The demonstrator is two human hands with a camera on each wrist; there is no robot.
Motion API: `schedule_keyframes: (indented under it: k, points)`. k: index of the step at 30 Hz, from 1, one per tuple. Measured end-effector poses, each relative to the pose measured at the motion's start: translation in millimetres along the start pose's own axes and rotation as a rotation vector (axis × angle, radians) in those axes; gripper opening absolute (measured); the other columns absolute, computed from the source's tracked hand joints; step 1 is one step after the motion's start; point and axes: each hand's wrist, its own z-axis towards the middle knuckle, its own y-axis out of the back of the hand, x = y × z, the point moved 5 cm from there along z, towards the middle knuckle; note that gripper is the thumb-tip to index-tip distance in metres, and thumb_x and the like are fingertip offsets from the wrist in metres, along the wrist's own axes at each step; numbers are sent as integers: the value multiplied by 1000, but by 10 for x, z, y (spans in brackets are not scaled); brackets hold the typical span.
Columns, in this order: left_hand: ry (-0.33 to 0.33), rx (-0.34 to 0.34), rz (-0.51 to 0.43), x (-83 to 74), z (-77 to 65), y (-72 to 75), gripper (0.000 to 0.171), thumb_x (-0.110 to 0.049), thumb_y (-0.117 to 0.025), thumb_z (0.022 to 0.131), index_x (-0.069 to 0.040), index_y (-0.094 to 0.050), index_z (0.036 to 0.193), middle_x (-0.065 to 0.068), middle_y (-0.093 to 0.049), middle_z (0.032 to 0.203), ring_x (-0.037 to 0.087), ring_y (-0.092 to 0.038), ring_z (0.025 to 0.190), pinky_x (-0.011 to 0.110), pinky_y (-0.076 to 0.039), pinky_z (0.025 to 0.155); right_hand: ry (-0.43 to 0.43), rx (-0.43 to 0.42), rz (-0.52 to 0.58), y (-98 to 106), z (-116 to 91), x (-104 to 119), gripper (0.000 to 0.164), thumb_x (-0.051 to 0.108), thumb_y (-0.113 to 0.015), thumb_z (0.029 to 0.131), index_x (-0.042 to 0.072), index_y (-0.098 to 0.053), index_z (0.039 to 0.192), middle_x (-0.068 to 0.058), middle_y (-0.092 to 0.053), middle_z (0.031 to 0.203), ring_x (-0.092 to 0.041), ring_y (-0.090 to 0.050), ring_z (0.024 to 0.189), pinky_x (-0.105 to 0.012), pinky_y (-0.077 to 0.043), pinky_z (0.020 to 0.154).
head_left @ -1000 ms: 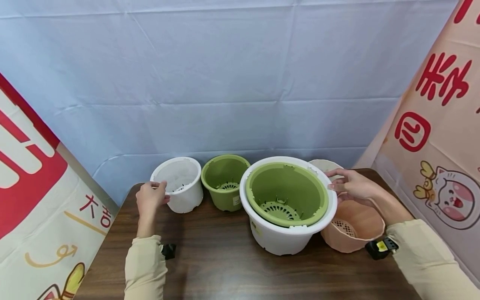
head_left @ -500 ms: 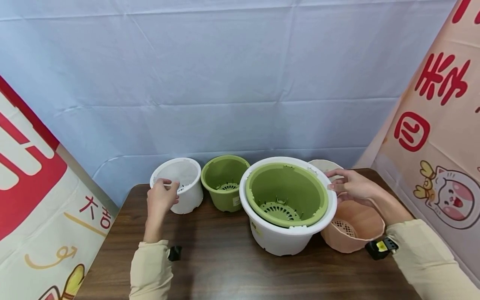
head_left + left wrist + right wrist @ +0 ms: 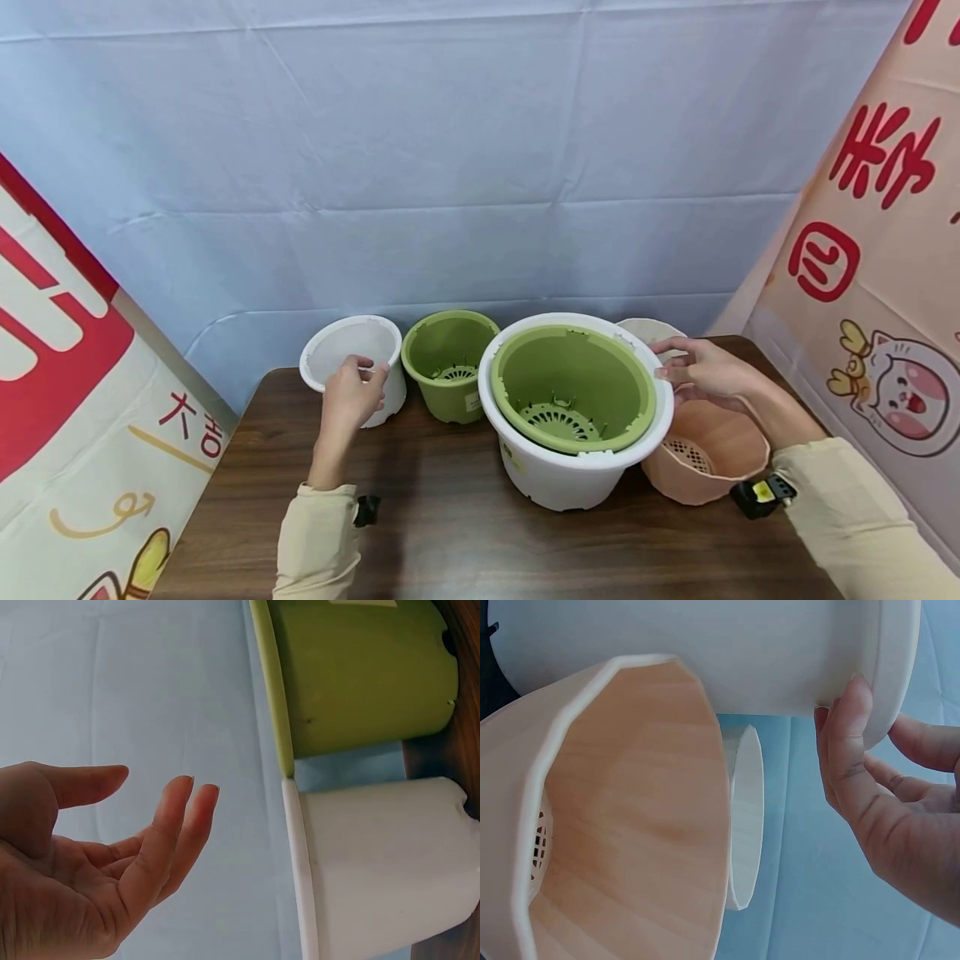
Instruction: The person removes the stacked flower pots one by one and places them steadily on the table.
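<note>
My right hand grips the right rim of a large white flower pot. In the right wrist view, the thumb and fingers pinch that rim from both sides. Nested inside the white pot is a green flower pot with a slotted bottom. My left hand hangs in the air with loosely bent fingers and holds nothing. In the head view it overlaps a small white pot; the left wrist view shows a gap between the fingertips and that pot's rim. A small green pot stands beside the small white one.
A peach faceted pot with a perforated bottom stands right of the nested pair, under my right forearm. Behind it is a whitish pot, partly hidden. All stand on a brown wooden table, with a pale blue cloth hung behind.
My left hand has moved rightward from the left rim of the small white pot to in front of its right side. The right hand and the nested pots have stayed put.
</note>
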Motion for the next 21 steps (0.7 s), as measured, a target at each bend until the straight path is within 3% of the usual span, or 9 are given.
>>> schedule_keyframes:
  k: [11, 15, 21]
  points:
    - [-58, 39, -20, -199, -75, -147, 33, -19, -57, 89, 8, -53, 109, 20, -64, 90, 23, -64, 61, 29, -53, 55, -6, -8, -25, 14, 13, -6, 46, -2, -44, 94, -16, -20, 130, -9, -58, 86, -17, -60, 73, -35, -55, 61]
    - [-45, 97, -93, -257, -102, -217, 32, -18, -55, 91, 7, -51, 111, 20, -61, 93, 28, -65, 68, 29, -54, 52, -7, -14, -34, 16, 12, -4, 46, -3, -44, 93, -16, -20, 130, -9, -57, 86, -17, -60, 73, -34, -55, 61]
    - [-69, 149, -121, -361, -150, -291, 28, -15, -55, 91, 6, -52, 109, 19, -59, 93, 27, -64, 68, 27, -54, 52, -8, -18, -38, 13, 4, -3, 46, -2, -44, 94, -16, -20, 131, -9, -58, 85, -16, -60, 72, -33, -55, 60]
